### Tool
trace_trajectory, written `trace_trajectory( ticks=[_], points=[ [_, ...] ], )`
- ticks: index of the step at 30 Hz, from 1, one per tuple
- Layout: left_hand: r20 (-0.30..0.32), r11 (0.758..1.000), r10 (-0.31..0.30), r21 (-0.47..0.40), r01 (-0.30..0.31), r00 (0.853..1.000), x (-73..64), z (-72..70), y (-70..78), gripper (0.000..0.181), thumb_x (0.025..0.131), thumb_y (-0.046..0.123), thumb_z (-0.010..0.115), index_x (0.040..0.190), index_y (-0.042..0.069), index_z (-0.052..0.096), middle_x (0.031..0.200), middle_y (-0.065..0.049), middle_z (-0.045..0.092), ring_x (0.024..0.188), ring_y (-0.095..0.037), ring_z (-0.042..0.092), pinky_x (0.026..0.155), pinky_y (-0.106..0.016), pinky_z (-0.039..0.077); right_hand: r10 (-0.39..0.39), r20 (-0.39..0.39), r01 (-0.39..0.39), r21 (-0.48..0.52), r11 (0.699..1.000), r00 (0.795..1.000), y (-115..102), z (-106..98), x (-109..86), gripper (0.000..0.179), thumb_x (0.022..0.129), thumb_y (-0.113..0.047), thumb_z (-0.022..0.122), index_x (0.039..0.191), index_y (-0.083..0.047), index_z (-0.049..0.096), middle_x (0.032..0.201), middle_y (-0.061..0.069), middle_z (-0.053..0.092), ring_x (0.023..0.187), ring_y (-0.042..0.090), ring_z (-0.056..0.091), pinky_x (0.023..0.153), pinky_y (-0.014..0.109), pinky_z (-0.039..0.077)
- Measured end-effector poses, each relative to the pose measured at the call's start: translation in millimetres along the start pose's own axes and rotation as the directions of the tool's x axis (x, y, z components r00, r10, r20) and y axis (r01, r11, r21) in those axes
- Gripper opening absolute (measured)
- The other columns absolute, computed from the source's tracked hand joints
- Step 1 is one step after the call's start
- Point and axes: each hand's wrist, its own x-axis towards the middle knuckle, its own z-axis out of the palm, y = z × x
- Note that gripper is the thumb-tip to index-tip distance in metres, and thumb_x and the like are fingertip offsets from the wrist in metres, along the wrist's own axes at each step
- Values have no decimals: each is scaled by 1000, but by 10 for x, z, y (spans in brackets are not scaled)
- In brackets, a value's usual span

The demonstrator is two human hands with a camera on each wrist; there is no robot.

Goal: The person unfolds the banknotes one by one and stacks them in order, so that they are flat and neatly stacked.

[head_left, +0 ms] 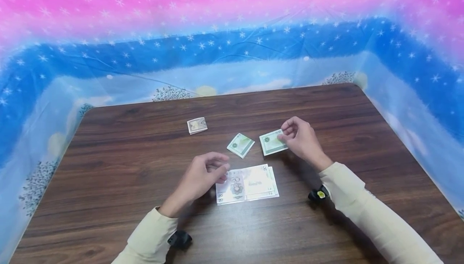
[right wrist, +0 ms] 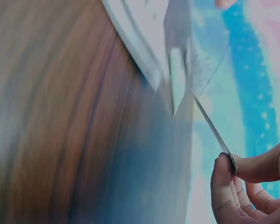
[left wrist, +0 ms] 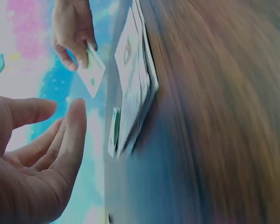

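Observation:
My right hand (head_left: 301,138) pinches a folded green banknote (head_left: 271,144) between thumb and fingers; the right wrist view shows this banknote (right wrist: 210,123) edge-on, raised over the table. Nearer me, my left hand (head_left: 203,177) has its fingers loosely bent, thumb and fingertips apart in the left wrist view, with nothing between them. It hovers by the left end of a stack of pale banknotes (head_left: 250,185), overlapping its corner in the head view. Behind the stack lies another folded green banknote (head_left: 241,145), turned at an angle.
A small folded brownish banknote (head_left: 197,125) lies farther back on the dark wooden table (head_left: 137,143). Pink and blue patterned cloth (head_left: 217,50) hangs around the table's back and sides. Both wrists carry black straps with small devices (head_left: 180,240).

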Motion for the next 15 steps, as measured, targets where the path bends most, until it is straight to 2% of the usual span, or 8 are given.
trace_trajectory(
  ticks=[3,7,12,15],
  points=[
    [26,982,-67,-174,71,997,18,61,7,31,94,-3,65,124,-12,61,104,-25,71,86,-34,73,79,-39,63,14,32,-18,117,993,999,-102,46,-83,22,87,-1,77,101,1,60,90,13,68,77,21,64,66,25,52],
    [61,927,-159,-335,171,985,41,143,20,39,96,1,65,134,-8,56,117,-29,68,99,-35,71,91,-43,59,38,93,-62,276,959,995,-232,136,-208,23,87,1,76,103,2,58,91,11,67,75,16,66,62,22,52],
    [80,861,-226,-450,238,971,64,218,28,43,98,6,65,137,-9,53,118,-27,68,98,-29,72,91,-38,58,88,182,-158,419,894,979,-339,267,-332,28,84,4,76,105,2,57,90,8,67,79,15,68,66,23,55],
    [67,848,-244,-469,246,967,63,241,36,42,98,5,65,134,-13,54,111,-22,69,92,-21,71,88,-34,59,124,234,-222,462,859,964,-363,334,-381,29,84,4,77,104,1,56,89,6,67,81,15,68,67,24,55]
  ],
)
